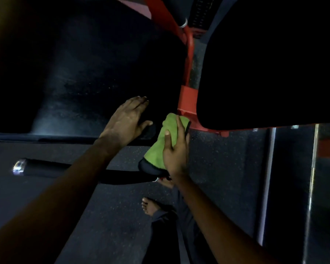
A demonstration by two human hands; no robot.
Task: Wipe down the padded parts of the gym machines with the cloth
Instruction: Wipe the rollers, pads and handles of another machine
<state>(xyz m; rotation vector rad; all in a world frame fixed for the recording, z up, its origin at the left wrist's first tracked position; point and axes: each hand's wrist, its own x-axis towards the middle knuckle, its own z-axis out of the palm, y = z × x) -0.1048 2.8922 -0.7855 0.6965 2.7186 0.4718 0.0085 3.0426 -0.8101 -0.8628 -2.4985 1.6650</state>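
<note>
While a bare foot (pixel 149 205) stands nearest on the speckled floor (pixel 111 216), the right hand (pixel 174 149) presses the green cloth (pixel 159 147) onto a small black pad (pixel 151 169), its grip wrapped around the cloth with thumb and fingers on top. Left of it, a black bar with a chrome end (pixel 19 167) juts out. Just beyond, the left hand (pixel 128 121) lies flat, fingers spread, holding nothing, on the big black pad (pixel 95 73). Farther back, the red frame (pixel 188 98) rises beside another dark pad (pixel 271 69).
</note>
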